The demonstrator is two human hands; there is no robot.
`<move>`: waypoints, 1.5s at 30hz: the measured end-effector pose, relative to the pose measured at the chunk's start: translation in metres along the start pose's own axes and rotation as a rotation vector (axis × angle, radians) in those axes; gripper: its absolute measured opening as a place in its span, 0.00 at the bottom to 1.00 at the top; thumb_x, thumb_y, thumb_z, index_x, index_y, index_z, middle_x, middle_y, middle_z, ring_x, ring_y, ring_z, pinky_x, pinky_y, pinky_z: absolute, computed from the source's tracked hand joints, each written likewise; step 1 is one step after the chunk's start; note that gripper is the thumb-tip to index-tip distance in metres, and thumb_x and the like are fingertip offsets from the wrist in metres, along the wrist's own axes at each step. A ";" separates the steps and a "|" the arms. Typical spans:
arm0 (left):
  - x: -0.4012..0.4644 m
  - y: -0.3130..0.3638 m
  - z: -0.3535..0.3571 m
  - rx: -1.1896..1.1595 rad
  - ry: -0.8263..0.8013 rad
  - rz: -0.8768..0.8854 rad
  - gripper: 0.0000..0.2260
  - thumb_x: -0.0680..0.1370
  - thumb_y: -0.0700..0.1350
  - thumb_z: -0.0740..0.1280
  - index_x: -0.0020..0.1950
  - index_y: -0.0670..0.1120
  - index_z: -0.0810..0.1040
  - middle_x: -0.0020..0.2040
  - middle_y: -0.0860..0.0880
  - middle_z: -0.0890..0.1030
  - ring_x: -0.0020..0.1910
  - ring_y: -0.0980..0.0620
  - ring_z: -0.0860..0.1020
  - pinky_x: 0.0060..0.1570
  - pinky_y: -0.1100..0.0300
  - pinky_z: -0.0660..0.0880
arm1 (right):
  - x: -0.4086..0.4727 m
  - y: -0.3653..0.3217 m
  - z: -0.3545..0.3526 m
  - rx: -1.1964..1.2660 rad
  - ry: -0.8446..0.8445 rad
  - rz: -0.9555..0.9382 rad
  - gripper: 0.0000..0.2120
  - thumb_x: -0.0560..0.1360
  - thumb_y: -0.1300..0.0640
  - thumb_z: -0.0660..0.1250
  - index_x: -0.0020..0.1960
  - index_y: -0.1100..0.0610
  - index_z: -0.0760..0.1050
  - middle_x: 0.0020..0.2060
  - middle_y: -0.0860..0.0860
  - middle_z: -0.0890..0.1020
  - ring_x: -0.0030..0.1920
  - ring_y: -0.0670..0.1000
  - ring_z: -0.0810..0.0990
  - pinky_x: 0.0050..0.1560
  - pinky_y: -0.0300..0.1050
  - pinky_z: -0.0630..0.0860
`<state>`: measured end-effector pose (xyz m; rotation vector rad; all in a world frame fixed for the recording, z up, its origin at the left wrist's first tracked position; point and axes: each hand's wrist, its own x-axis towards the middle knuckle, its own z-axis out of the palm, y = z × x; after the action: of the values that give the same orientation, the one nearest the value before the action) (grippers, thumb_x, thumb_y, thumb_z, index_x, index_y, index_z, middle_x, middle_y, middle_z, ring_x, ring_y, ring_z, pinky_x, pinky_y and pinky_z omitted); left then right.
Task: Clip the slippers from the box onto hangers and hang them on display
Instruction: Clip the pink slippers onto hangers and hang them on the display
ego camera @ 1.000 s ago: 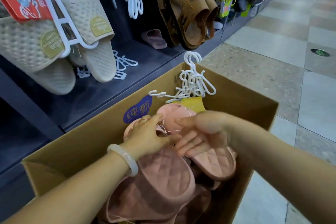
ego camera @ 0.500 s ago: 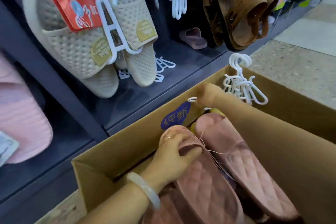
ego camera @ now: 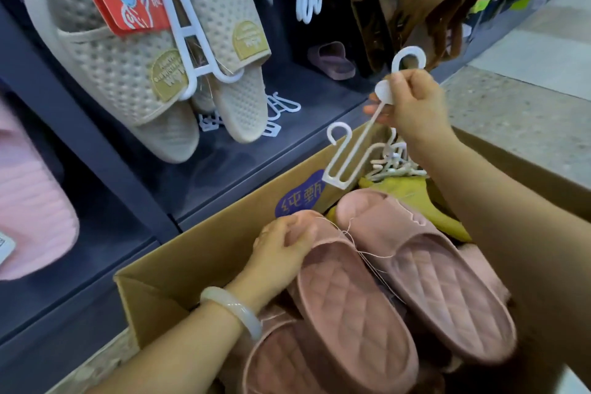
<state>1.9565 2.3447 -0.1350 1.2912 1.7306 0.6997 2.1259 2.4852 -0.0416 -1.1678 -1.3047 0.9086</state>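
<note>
In cardboard box: pink slippers paired, loose thread between; yellow slippers and spare hangers at far end. Left hand grip curled over one slipper's toe. Right hand grip pinching white hanger above box.

Pink quilted slippers side by side in cardboard box; white hanger tilted above.
</note>
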 end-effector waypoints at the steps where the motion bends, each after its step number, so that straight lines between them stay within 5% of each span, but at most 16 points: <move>1: 0.002 -0.002 -0.001 -0.040 -0.015 -0.028 0.24 0.72 0.63 0.63 0.62 0.52 0.74 0.63 0.51 0.75 0.63 0.52 0.72 0.66 0.53 0.69 | -0.005 -0.012 -0.006 0.047 0.016 0.024 0.10 0.81 0.56 0.55 0.42 0.53 0.69 0.38 0.52 0.79 0.29 0.44 0.81 0.32 0.38 0.78; 4: 0.001 0.003 0.001 -0.191 -0.062 -0.046 0.07 0.79 0.52 0.60 0.50 0.55 0.77 0.51 0.56 0.78 0.50 0.59 0.76 0.53 0.64 0.74 | -0.023 -0.040 -0.020 0.140 -0.095 0.133 0.12 0.81 0.54 0.56 0.41 0.56 0.71 0.33 0.52 0.78 0.25 0.45 0.79 0.28 0.37 0.75; 7: 0.003 0.009 0.001 -0.241 -0.035 -0.065 0.14 0.81 0.51 0.56 0.61 0.48 0.75 0.57 0.52 0.77 0.55 0.53 0.75 0.56 0.60 0.70 | -0.047 -0.042 -0.021 -0.096 -0.431 0.307 0.13 0.80 0.55 0.58 0.38 0.58 0.72 0.30 0.54 0.77 0.26 0.49 0.78 0.26 0.38 0.73; 10: 0.003 0.018 0.000 -0.241 -0.023 -0.091 0.19 0.81 0.57 0.53 0.58 0.47 0.76 0.56 0.50 0.77 0.56 0.50 0.74 0.62 0.56 0.69 | -0.070 -0.017 -0.008 -0.390 -0.631 0.463 0.14 0.80 0.56 0.59 0.37 0.59 0.72 0.31 0.56 0.79 0.24 0.48 0.75 0.24 0.36 0.69; 13: 0.001 0.024 0.000 -0.263 -0.032 -0.136 0.28 0.78 0.64 0.50 0.60 0.45 0.77 0.54 0.46 0.81 0.53 0.47 0.79 0.62 0.49 0.73 | -0.073 0.006 0.006 -0.719 -0.651 0.365 0.16 0.79 0.54 0.60 0.33 0.54 0.68 0.29 0.52 0.74 0.27 0.47 0.70 0.25 0.34 0.64; 15: 0.000 0.026 0.000 -0.282 -0.034 -0.148 0.27 0.77 0.66 0.51 0.51 0.47 0.79 0.48 0.45 0.82 0.49 0.46 0.81 0.60 0.48 0.74 | -0.070 0.016 0.015 -0.818 -0.628 0.281 0.18 0.78 0.53 0.60 0.31 0.52 0.65 0.29 0.48 0.70 0.33 0.50 0.70 0.31 0.37 0.65; 18: 0.000 0.031 0.004 -0.294 -0.014 -0.119 0.22 0.77 0.64 0.55 0.37 0.48 0.75 0.39 0.50 0.78 0.39 0.52 0.77 0.57 0.50 0.74 | -0.066 0.026 0.022 -0.636 -0.529 0.310 0.16 0.78 0.56 0.61 0.33 0.59 0.68 0.32 0.53 0.72 0.37 0.52 0.71 0.39 0.42 0.67; 22: 0.008 0.030 0.004 -0.381 0.025 -0.112 0.24 0.77 0.62 0.57 0.45 0.45 0.83 0.47 0.49 0.83 0.44 0.49 0.82 0.46 0.53 0.80 | -0.064 0.031 0.022 -0.477 -0.480 0.357 0.11 0.79 0.56 0.59 0.45 0.62 0.73 0.37 0.56 0.79 0.34 0.54 0.75 0.42 0.46 0.74; 26: 0.010 0.038 0.012 -0.487 0.090 -0.092 0.19 0.77 0.58 0.62 0.39 0.47 0.83 0.45 0.45 0.84 0.47 0.47 0.81 0.53 0.51 0.77 | -0.057 0.027 0.017 -0.499 -0.483 0.376 0.12 0.79 0.54 0.59 0.44 0.60 0.73 0.32 0.52 0.78 0.30 0.48 0.73 0.33 0.38 0.72; 30: 0.012 0.047 0.020 -0.366 0.110 0.000 0.17 0.71 0.57 0.71 0.30 0.47 0.74 0.34 0.50 0.78 0.35 0.50 0.75 0.39 0.56 0.73 | -0.054 0.024 0.017 -0.409 -0.437 0.368 0.14 0.79 0.55 0.60 0.36 0.60 0.71 0.30 0.51 0.73 0.29 0.46 0.70 0.22 0.28 0.67; 33: 0.015 0.053 0.025 -0.199 0.052 0.039 0.21 0.62 0.64 0.72 0.41 0.50 0.73 0.43 0.55 0.80 0.47 0.52 0.79 0.52 0.53 0.76 | -0.055 0.024 0.020 -0.341 -0.446 0.377 0.13 0.79 0.55 0.61 0.40 0.62 0.75 0.35 0.55 0.78 0.35 0.50 0.75 0.37 0.37 0.75; 37: 0.017 0.063 0.030 -0.269 -0.006 0.008 0.12 0.69 0.50 0.75 0.44 0.47 0.75 0.41 0.53 0.79 0.42 0.53 0.77 0.48 0.58 0.75 | -0.056 0.021 0.010 -0.392 -0.477 0.327 0.13 0.77 0.53 0.63 0.48 0.63 0.80 0.43 0.60 0.82 0.43 0.52 0.77 0.54 0.51 0.77; 41: 0.019 0.067 0.026 -0.395 0.005 -0.117 0.08 0.68 0.37 0.75 0.34 0.42 0.77 0.37 0.41 0.79 0.38 0.46 0.76 0.46 0.52 0.76 | -0.054 0.028 -0.024 -0.662 -0.592 0.317 0.20 0.78 0.44 0.59 0.41 0.58 0.78 0.38 0.52 0.79 0.42 0.50 0.77 0.50 0.44 0.74; 43: 0.020 0.067 0.028 -0.364 0.026 -0.128 0.09 0.70 0.36 0.73 0.32 0.42 0.77 0.37 0.39 0.79 0.39 0.45 0.75 0.49 0.47 0.77 | -0.055 0.035 -0.040 -0.839 -0.650 0.308 0.20 0.78 0.43 0.57 0.45 0.57 0.79 0.45 0.52 0.79 0.49 0.52 0.77 0.58 0.46 0.71; 45: 0.020 0.067 0.032 -0.306 0.041 -0.105 0.10 0.72 0.39 0.72 0.31 0.44 0.77 0.35 0.41 0.78 0.38 0.45 0.75 0.50 0.45 0.77 | -0.061 0.038 -0.045 -0.905 -0.692 0.271 0.16 0.78 0.46 0.60 0.41 0.56 0.76 0.43 0.51 0.76 0.48 0.51 0.74 0.54 0.43 0.69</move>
<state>2.0137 2.3829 -0.1015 0.9763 1.6353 0.8948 2.1694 2.4290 -0.0878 -1.8381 -2.2986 0.9814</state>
